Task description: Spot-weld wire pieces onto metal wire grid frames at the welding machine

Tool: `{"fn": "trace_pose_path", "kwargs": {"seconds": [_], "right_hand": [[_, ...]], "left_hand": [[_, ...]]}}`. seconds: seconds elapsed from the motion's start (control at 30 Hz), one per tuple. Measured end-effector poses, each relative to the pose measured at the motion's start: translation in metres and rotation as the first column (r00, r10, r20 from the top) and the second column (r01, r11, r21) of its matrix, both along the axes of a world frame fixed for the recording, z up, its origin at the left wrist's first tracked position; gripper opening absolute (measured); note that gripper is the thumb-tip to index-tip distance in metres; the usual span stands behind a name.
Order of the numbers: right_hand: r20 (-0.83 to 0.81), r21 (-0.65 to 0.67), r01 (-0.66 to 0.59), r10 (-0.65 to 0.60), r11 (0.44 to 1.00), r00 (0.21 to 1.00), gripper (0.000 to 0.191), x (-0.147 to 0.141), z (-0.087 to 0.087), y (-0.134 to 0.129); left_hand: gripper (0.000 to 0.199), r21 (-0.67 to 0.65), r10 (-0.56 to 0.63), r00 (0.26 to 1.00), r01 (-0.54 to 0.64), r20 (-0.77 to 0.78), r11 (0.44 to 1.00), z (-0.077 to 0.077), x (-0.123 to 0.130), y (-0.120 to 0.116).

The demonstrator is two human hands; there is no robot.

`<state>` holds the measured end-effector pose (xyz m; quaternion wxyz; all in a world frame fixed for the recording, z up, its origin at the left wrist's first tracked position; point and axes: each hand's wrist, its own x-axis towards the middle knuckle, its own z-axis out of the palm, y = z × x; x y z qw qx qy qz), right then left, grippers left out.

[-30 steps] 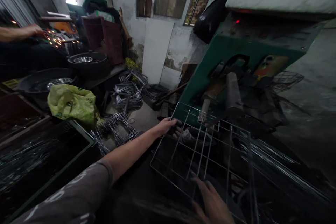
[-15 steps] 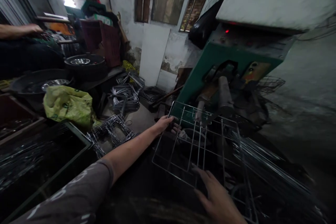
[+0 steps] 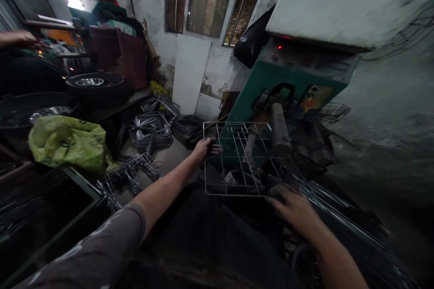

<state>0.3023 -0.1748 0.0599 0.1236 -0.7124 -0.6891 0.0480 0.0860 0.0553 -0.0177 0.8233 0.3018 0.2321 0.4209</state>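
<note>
A thin metal wire rack is held out level in front of the green machine. My left hand is closed on its left edge, thumb on top and some fingers showing beneath the wires. At the near right corner, my right hand pinches the rim; its fingertips are partly in shadow. The rack's far part lies by a slanting metal rod of the machine, beside a thick grey cylinder. Whether rack and rod touch, I cannot tell.
Stacks of bent wire frames lie on the floor, with more wire racks nearer. A yellow-green bag sits left. Long metal rods lie right. Another person's hand works far left, near small sparks.
The rack has turned and moved farther away from me. My right hand has come up to its near right corner, while my left hand keeps the left edge. My view has swung right.
</note>
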Motion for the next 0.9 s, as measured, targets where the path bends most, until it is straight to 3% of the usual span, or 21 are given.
{"fn": "trace_pose_path", "kwargs": {"seconds": [0.27,0.47,0.63,0.9], "right_hand": [[-0.218,0.019,0.009,-0.005,1.0,0.976,0.029,0.014,0.006,0.044],[-0.253,0.03,-0.064,0.069,0.998,0.965,0.023,0.016,0.01,0.066],[-0.286,-0.021,0.047,-0.051,0.999,0.957,0.027,0.022,0.002,0.075],[-0.294,0.002,0.069,-0.066,0.998,0.953,0.03,0.023,-0.002,0.072]], "left_hand": [[0.028,0.009,0.068,0.998,-0.068,-0.011,0.998,0.01,0.003,0.03],[0.03,-0.016,0.102,0.995,-0.102,-0.021,0.995,0.011,0.008,0.05],[0.029,-0.031,0.113,0.993,-0.114,-0.028,0.993,0.008,0.01,0.057],[0.027,-0.002,0.1,0.995,-0.1,-0.016,0.995,0.013,0.008,0.056]]}}
